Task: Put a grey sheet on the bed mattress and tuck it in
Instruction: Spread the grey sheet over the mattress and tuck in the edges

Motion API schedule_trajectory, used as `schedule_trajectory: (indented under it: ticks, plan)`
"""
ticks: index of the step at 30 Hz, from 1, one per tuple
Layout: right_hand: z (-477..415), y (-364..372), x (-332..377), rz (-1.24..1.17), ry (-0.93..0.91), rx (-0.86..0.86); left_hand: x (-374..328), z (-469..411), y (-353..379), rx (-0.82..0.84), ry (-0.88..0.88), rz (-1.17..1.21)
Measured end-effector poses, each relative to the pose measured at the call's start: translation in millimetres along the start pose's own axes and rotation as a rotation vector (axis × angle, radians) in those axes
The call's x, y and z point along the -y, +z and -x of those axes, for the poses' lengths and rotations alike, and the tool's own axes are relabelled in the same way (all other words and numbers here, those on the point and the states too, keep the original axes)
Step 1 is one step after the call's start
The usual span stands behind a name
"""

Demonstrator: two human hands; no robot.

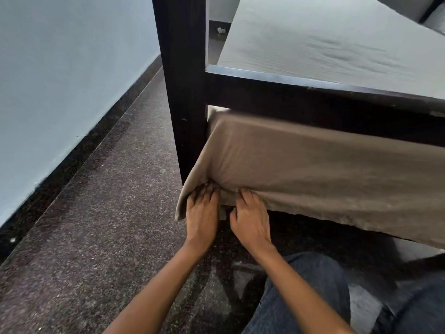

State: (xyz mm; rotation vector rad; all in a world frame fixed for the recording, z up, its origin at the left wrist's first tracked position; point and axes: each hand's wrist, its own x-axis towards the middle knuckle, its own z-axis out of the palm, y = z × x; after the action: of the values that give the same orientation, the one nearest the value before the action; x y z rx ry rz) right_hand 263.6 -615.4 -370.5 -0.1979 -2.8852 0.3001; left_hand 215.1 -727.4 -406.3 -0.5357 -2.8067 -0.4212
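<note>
A grey-brown sheet [313, 169] covers the lower bunk's mattress and hangs over its near side. At the corner by the dark bed post [185, 92], my left hand [202, 213] presses its fingers into the bunched sheet under the mattress edge. My right hand [250, 218] sits just beside it, fingers pushed into the same fold; the fingertips of both hands are hidden in the cloth. A loose flap of the sheet hangs left of my left hand.
The upper bunk's dark rail [313, 85] and its grey-covered mattress [337, 39] lie above. A pale wall [60, 80] with a dark skirting runs along the left. Speckled dark floor [96, 237] lies below. My knees in jeans [313, 297] are at lower right.
</note>
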Motion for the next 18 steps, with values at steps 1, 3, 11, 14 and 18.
schedule_trajectory:
  ticks: [1, 3, 11, 14, 18]
  plan:
    - [-2, 2, 3, -0.014, 0.017, 0.006, -1, 0, 1, 0.024, 0.001, -0.005]
    - [-4, 2, 5, -0.041, 0.042, 0.011, -2, 0, 2, 0.062, -0.007, 0.006]
    - [3, 17, -2, -0.087, 0.028, 0.014, -27, -5, 11, 0.087, -0.169, -0.073]
    - [5, 21, -1, -0.097, 0.039, -0.025, -35, -21, 3, 0.068, -0.250, -0.104]
    - [4, 15, 4, -0.050, 0.033, -0.035, -24, -10, 5, 0.052, -0.169, -0.122]
